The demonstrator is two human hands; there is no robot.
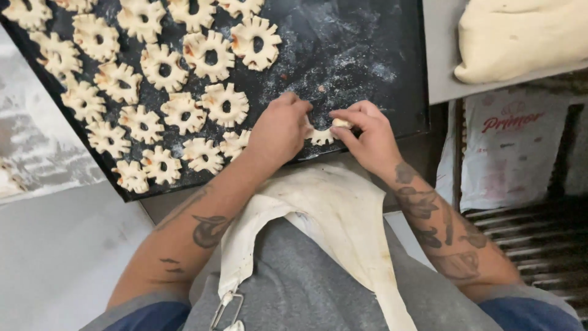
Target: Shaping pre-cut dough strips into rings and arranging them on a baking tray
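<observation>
Both hands meet over the near edge of a large black flour-dusted baking tray [367, 55]. Left hand [280, 130] is curled, fingertips pinching one side of a small pale ring-shaped dough piece w/ notched edges [321, 136]; right hand [367, 138] pinches the other side betw. thumb and fingers. The piece lies on the tray — just right of rows of finished flower-like dough rings [153, 92] filling the tray's left half. A big smooth lump of cream dough [520, 37] sits top right on a grey board [441, 73]. Below it, a white sack w/ red lettering [511, 147] stands upright. A cream apron [331, 220] covers the lap.
</observation>
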